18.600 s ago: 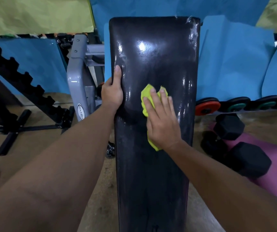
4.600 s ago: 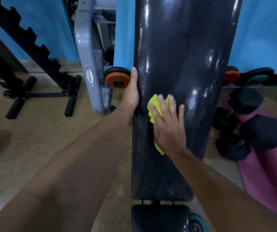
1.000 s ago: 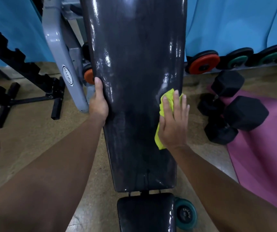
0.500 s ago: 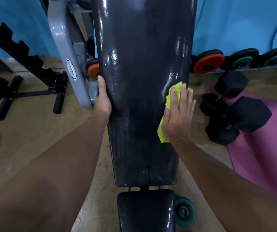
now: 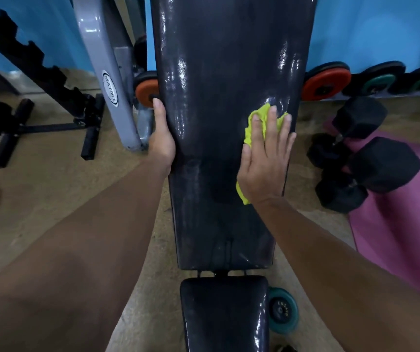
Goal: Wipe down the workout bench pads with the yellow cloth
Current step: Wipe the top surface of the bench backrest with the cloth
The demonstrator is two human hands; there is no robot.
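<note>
A long glossy black back pad (image 5: 219,97) runs up the middle of the head view, with the smaller black seat pad (image 5: 224,313) below it. My right hand (image 5: 267,161) lies flat with spread fingers on the yellow cloth (image 5: 257,123), pressing it against the back pad near its right edge. The cloth shows above my fingertips and below my palm. My left hand (image 5: 162,138) grips the left edge of the back pad, thumb on top.
A grey machine frame (image 5: 107,80) and a black notched rack (image 5: 33,67) stand left. Black hex dumbbells (image 5: 364,161) lie on a pink mat (image 5: 407,224) right. Round dumbbells (image 5: 325,81) line the blue wall. A teal weight (image 5: 282,311) sits beside the seat pad.
Over the last second my right hand and the cloth have stayed near the pad's right edge, sliding slightly up it. My left hand keeps its grip on the left edge.
</note>
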